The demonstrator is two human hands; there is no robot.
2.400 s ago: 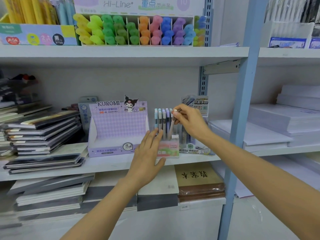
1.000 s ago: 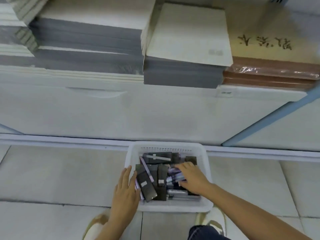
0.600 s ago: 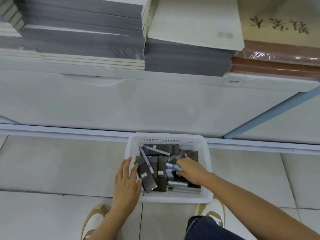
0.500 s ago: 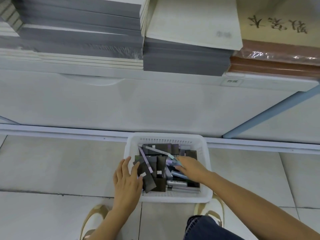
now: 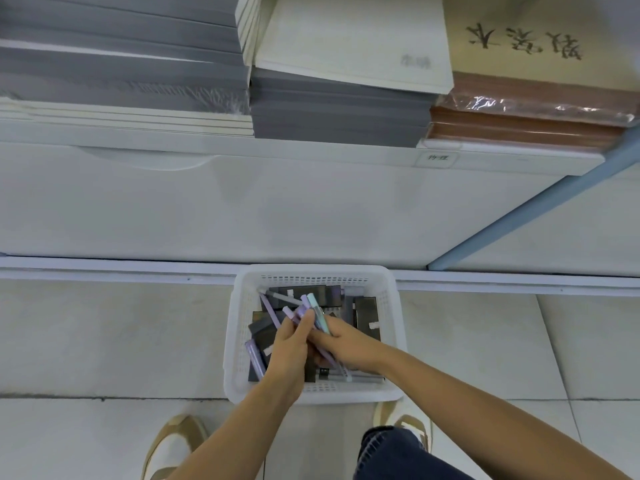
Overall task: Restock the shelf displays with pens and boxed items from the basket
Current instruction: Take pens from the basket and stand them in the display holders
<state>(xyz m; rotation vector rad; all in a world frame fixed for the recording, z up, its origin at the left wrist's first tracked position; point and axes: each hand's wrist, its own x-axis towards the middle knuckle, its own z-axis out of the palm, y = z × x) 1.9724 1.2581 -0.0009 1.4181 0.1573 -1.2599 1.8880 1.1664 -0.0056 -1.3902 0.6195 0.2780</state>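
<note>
A white plastic basket (image 5: 390, 317) stands on the floor tiles below the shelf unit. It holds dark boxed items (image 5: 366, 312) and loose pastel pens (image 5: 256, 361). Both my hands meet over the basket's middle. My left hand (image 5: 288, 353) is closed around a small bunch of lilac and mint pens (image 5: 309, 305), whose caps stick up past the fingers. My right hand (image 5: 343, 344) grips the same bunch from the right, with pen tips poking out below it toward the basket's front.
The lowest shelf (image 5: 311, 150) above the basket carries stacks of grey notebooks (image 5: 332, 112) and brown wrapped calligraphy pads (image 5: 526, 109). A blue upright post (image 5: 526, 209) slants at the right. My shoes (image 5: 173, 445) stand just behind the basket.
My left hand left the basket's left rim and closed on the pens. My right hand gathered several pens from the basket and lifted them slightly.
</note>
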